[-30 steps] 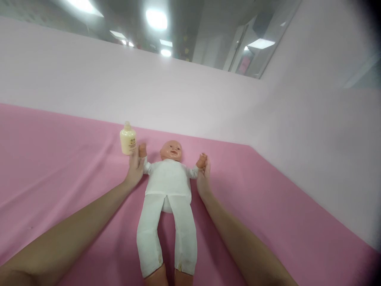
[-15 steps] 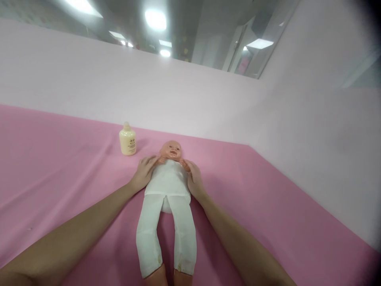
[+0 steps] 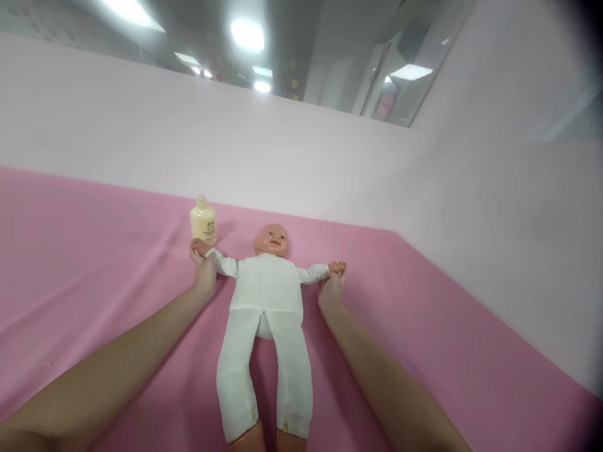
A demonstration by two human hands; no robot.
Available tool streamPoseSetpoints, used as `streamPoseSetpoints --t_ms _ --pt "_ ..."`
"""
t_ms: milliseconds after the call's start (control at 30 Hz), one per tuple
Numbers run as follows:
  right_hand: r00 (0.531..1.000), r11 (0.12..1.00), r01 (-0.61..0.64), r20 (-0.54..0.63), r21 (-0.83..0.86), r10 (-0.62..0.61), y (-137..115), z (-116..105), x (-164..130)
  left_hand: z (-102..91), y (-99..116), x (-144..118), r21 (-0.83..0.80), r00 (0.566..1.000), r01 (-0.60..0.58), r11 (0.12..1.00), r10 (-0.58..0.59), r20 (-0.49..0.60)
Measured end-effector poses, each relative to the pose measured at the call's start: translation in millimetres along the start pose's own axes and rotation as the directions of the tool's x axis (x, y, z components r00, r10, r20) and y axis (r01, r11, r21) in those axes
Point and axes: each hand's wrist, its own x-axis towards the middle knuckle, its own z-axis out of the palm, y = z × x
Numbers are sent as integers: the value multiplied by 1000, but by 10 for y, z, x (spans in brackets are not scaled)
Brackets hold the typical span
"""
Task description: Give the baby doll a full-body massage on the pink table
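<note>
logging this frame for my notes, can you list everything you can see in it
doll: one, white outfit, lying face up on the cloth, arms spread out to the sides
bottle: one, pale yellow, upright on the cloth beside the doll's hand
cloth: one, pink, covering the surface
wall: pale pink, behind and to the side of the cloth
ceiling lights: several, white, overhead
left hand: one, holding the doll's wrist near the bottle
right hand: one, holding the doll's other hand
</note>
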Motion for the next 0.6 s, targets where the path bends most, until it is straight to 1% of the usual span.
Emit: streamPoseSetpoints --t_ms 33,67,100,133,167,200,233,267,300,367,400,433,467,500,533,600 --pt "999 999 -25 -22 -25 24 -46 31 -26 0 9 -6 30 998 -47 998 46 37" --pt "999 998 -27 -19 -48 26 -110 72 -65 2 27 -19 61 992 -100 993 95 83" --pt "999 998 -3 39 -64 6 -182 117 -112 6 52 -38 91 980 -156 984 142 142" --pt "992 996 46 120 -76 -36 -256 162 -165 12 80 -63 119 960 -215 969 187 208" --pt "973 990 108 211 -86 -88 -325 200 -217 20 109 -93 148 933 -279 949 231 276" --pt "944 980 171 302 -98 -135 -384 231 -267 31 137 -126 181 897 -349 919 272 347" --pt "906 965 231 389 -126 -166 -429 254 -311 44 161 -159 217 853 -427 878 310 420" --pt "856 939 298 483 -169 -185 -461 268 -347 60 180 -191 250 798 -508 824 341 498" --pt "791 900 375 583 -221 -186 -479 277 -375 77 193 -220 273 731 -590 760 360 579" --pt "643 778 547 750 -308 -155 -485 287 -407 111 204 -263 275 579 -732 623 357 734" --pt "582 711 622 801 -328 -139 -478 290 -414 125 205 -277 261 513 -782 566 345 786" --pt "542 655 676 830 -338 -131 -468 293 -417 137 203 -286 251 468 -814 524 337 817" --pt "526 619 707 840 -342 -136 -458 296 -418 145 200 -292 248 446 -832 496 335 830" --pt "527 603 719 837 -345 -148 -451 298 -418 149 196 -297 255 446 -838 482 337 829" --pt "532 603 720 831 -343 -162 -446 299 -420 151 192 -300 267 460 -835 481 343 819" --pt "551 635 699 814 -329 -185 -450 298 -429 147 187 -307 292 507 -812 506 361 783"
